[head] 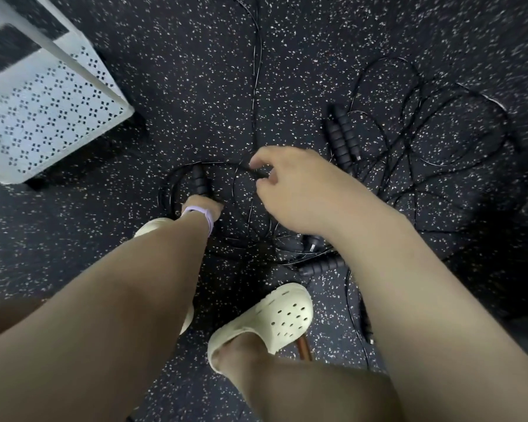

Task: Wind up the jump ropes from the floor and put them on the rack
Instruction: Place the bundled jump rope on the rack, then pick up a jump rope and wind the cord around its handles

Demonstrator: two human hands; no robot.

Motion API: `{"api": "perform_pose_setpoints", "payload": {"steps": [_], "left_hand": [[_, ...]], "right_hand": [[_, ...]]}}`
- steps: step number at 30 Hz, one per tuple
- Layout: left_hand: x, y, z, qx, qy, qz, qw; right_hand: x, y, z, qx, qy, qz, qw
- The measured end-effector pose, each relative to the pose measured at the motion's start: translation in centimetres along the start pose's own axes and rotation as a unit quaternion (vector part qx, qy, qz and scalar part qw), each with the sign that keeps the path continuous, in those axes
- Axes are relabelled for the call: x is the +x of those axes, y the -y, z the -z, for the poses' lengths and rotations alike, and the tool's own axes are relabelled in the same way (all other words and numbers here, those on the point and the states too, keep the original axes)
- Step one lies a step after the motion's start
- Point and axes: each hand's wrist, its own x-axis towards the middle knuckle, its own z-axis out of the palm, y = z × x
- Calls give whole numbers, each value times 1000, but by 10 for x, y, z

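Black speckled rubber floor [195, 86] lies under both hands. The left hand [203, 205] is mostly hidden behind its own forearm; it grasps a black ribbed handle [199, 181], which sticks up beyond the wrist, and several loops of thin black cord [168, 193] hang coiled around that hand. A lilac band [208, 216] circles the left wrist. The right hand [290, 187] sits just to the right of the left, fingers curled, with fingertips [256, 164] pinching a strand of the same cord where it arcs across from the handle.

Beyond and to the right of the right hand, a second pair of handles [340, 135] lies side by side on the floor amid a loose tangle of rope [439, 141]. Below the right wrist, nearer the person, another handle [320, 268] rests on the floor among crossing cords. One long strand [258, 56] runs away from the hands toward the top of the view.

Far to the left of the left hand stands a white perforated metal rack [52, 111], well apart from the ropes. Cream clogs [275, 318] show below the hands.
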Motion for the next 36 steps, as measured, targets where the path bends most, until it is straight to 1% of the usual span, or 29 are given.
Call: {"api": "perform_pose_setpoints", "payload": {"steps": [2,3,4,7,8,10,12,15,17,19,21,24,25,27,28,29,31,33,35,36], "left_hand": [[6,4,-2,7,8,-5,1000],[7,6,-3,-9,2,-7,1000],[7,7,-4,-41,-14,-14,999],[-13,10,-5,-149,-60,0,987],[-23,7,-3,-195,-66,-19,978],[-42,-4,2,-258,-38,-94,961],[-61,-21,15,-244,-17,-186,952],[-83,-59,38,-167,-12,-306,937],[-105,-84,59,-133,-4,-395,909],[-129,-107,84,-75,25,-475,876],[-155,-124,114,-7,51,-521,852],[-187,-136,151,81,54,-549,830],[-196,-137,162,106,54,-553,825],[-214,-133,182,136,57,-556,818],[-222,-129,192,133,55,-555,819],[-229,-126,202,113,54,-549,826],[-241,-115,220,38,51,-529,846],[-246,-101,229,-19,27,-510,859],[-243,-87,227,-19,1,-494,870],[-243,-82,224,10,-2,-484,875]], "right_hand": [[0,-1,0,1,1,-2,1000],[0,-1,1,3,3,-3,1000],[0,-1,2,6,4,-6,1000],[0,-2,7,10,4,-13,1000],[0,-2,10,9,3,-13,1000],[0,1,15,5,-6,-19,1000],[0,2,20,7,-31,-21,999],[-1,3,24,8,-79,1,997],[-5,6,27,-28,-109,7,994],[-11,10,32,-94,-124,-8,988],[-19,12,39,-141,-154,-16,978],[-35,16,53,-162,-248,7,955],[-40,16,58,-160,-268,20,950],[-50,19,66,-123,-277,34,952],[-56,21,69,-102,-277,38,955],[-61,23,71,-83,-283,43,955],[-70,28,76,-38,-304,52,950],[-79,34,80,39,-318,65,945],[-88,38,85,116,-329,82,934],[-92,41,87,153,-337,93,925]]}}
